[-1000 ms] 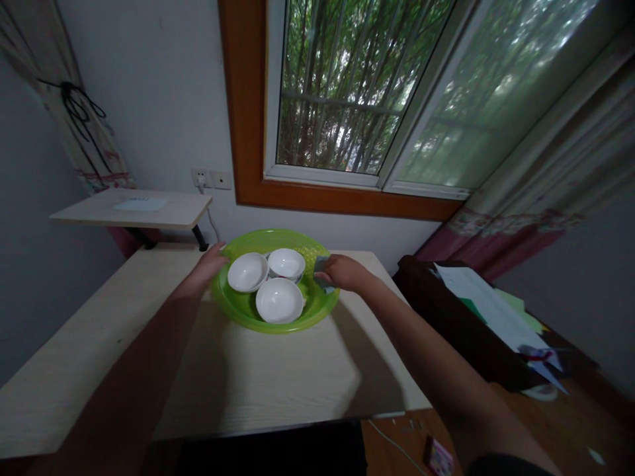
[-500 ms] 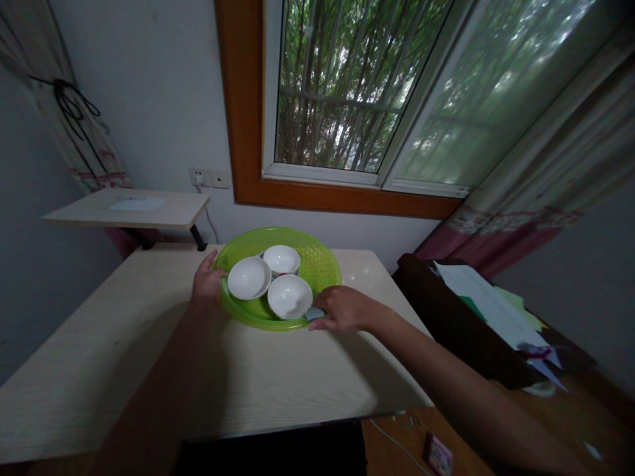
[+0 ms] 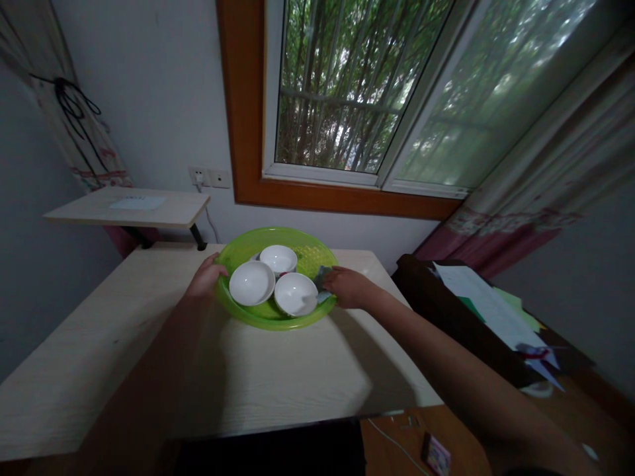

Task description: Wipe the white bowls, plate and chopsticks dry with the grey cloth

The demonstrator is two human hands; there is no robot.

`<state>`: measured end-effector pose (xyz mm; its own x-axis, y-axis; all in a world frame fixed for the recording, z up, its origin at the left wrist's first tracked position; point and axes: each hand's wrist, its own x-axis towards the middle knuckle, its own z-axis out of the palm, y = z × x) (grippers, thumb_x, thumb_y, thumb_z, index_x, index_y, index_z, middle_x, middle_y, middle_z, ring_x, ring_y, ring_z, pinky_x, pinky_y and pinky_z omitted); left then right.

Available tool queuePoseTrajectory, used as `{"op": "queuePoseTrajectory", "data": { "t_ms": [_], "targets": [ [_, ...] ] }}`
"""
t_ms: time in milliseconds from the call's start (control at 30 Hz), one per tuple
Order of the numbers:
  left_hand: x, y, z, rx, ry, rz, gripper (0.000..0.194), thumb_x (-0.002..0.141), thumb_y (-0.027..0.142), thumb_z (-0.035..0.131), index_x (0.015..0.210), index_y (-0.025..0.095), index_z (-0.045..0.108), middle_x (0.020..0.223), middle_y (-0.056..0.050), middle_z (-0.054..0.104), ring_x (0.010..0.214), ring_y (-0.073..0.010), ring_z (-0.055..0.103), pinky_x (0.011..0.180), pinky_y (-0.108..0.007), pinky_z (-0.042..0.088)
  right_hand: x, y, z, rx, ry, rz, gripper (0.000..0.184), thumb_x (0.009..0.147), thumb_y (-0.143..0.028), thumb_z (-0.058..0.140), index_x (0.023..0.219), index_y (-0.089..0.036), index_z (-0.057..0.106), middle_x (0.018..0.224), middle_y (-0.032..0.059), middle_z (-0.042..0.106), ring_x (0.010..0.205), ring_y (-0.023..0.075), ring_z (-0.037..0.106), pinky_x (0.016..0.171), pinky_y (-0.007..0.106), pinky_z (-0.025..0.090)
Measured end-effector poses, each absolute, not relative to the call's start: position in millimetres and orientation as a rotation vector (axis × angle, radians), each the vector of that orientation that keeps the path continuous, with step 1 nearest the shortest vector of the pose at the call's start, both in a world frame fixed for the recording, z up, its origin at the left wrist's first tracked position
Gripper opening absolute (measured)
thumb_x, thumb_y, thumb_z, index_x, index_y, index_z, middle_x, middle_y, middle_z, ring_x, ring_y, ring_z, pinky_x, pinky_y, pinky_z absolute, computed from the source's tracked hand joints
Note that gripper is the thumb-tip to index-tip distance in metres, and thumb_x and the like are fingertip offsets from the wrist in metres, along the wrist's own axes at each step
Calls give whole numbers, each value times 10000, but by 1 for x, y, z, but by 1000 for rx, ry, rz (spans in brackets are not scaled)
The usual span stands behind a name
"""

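A round green plastic basin stands on the light wooden table and holds three white bowls. My left hand grips the basin's left rim with curled fingers. My right hand is closed on a small grey-blue cloth and presses it against the basin's right rim, close to the nearest white bowl.
A small side table with a sheet of paper stands at the back left near a wall socket. A dark cabinet with papers sits to the right. A window and curtains fill the back.
My right hand with the cloth slid from the basin's right rim to its front edge, then back up the right side. The bowls shifted slightly inside the basin.
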<state>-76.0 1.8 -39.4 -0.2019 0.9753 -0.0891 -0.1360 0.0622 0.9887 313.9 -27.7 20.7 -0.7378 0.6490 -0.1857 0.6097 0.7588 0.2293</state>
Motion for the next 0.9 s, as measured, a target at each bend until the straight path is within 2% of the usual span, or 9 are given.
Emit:
{"op": "queuePoseTrajectory", "data": {
  "t_ms": [167, 400, 500, 667, 767, 900],
  "targets": [
    [-83, 31, -26, 1050, 1245, 1183, 666, 542, 74, 588, 1198, 103, 702, 928, -118, 779, 683, -226, 711, 562, -281, 540, 314, -30, 20, 991, 2703, 243, 223, 855, -164, 626, 1037, -118, 744, 1093, 156, 757, 1084, 261, 680, 1127, 413, 388],
    [-76, 28, -35, 1030, 1308, 1302, 707, 511, 53, 548, 1197, 120, 702, 864, -76, 778, 599, -189, 674, 518, -252, 506, 306, -38, 21, 1020, 2633, 202, 222, 851, -121, 618, 1008, -111, 774, 1049, 178, 776, 1061, 269, 712, 1084, 404, 433],
    [-70, 16, -37, 997, 1319, 1353, 752, 520, 51, 544, 1255, 127, 686, 898, -77, 781, 633, -189, 687, 525, -242, 510, 297, -47, 21, 1092, 2572, 165, 220, 852, -203, 652, 977, -99, 801, 1003, 206, 782, 1018, 306, 732, 972, 386, 504],
    [-57, -3, -38, 957, 1353, 1447, 782, 529, 51, 538, 1295, 137, 670, 998, -89, 787, 781, -233, 738, 588, -261, 562, 278, -63, 27, 1208, 2430, 124, 245, 842, -231, 668, 973, -94, 822, 999, 232, 785, 958, 337, 765, 824, 374, 561],
    [-52, -11, -43, 936, 1349, 1481, 800, 551, 65, 543, 1339, 153, 647, 1051, -91, 784, 867, -264, 754, 637, -292, 599, 269, -68, 33, 1232, 2368, 15, 303, 856, -347, 698, 999, -112, 826, 1017, 225, 789, 943, 341, 774, 781, 370, 571],
    [-46, -19, -47, 901, 1331, 1524, 837, 580, 70, 547, 1410, 160, 598, 1123, -106, 771, 898, -265, 760, 694, -314, 621, 263, -71, 40, 1217, 2310, -106, 409, 802, -472, 791, 1059, -156, 819, 1053, 187, 796, 959, 328, 772, 776, 365, 570]
  ]
}}
